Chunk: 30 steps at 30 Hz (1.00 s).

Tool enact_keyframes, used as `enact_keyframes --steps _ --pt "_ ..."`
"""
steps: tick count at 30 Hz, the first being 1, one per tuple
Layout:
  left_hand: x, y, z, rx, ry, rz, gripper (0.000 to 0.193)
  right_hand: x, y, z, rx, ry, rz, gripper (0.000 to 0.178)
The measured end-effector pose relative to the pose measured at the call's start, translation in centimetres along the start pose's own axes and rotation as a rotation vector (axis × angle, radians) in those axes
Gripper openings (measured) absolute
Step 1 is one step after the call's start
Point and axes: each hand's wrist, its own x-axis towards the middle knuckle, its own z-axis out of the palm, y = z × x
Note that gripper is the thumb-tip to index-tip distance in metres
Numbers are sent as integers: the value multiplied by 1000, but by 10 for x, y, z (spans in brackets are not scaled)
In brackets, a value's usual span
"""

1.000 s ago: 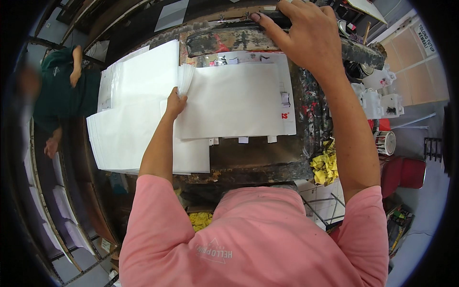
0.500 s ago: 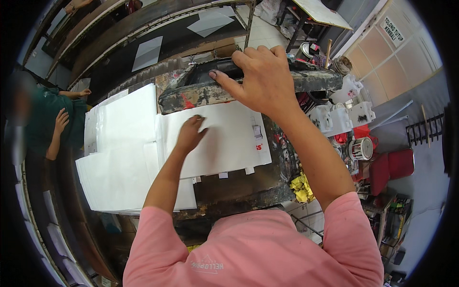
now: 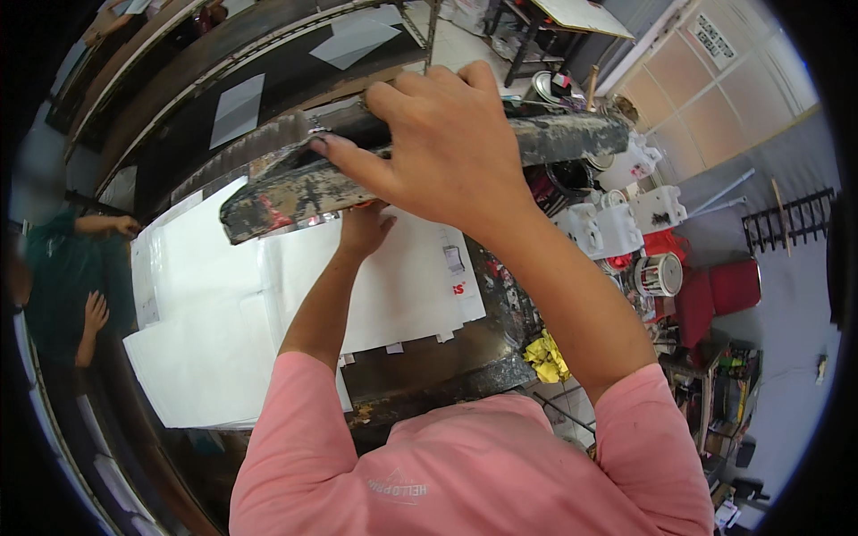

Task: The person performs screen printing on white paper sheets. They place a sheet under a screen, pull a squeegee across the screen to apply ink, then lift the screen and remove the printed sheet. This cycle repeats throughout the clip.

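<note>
paint-crusted squeegee bar [image 3: 554, 143] spans upper centre of frame, right hand [image 3: 447, 147] clamped around its middle. left hand [image 3: 362, 228] lies flat, palm down, on the white sheet [image 3: 393, 286] at frame centre, gripping nothing. white sheet stack [image 3: 197, 357] sits left.

My right hand [image 3: 447, 147] raised, fingers curled in a firm grip; my left hand [image 3: 362, 228] extended forward, palm down, arm straight
</note>
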Motion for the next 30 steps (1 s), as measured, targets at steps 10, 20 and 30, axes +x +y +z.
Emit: enact_keyframes --steps 10,20,30 --pt "11 3 15 -30 -57 81 31 6 4 -1 -35 -65 30 62" --pt "22 14 24 -155 -45 -114 31 4 5 -2 -48 -51 19 63" --pt "-13 69 8 -201 90 -136 39 1 2 4 -78 -3 19 65"
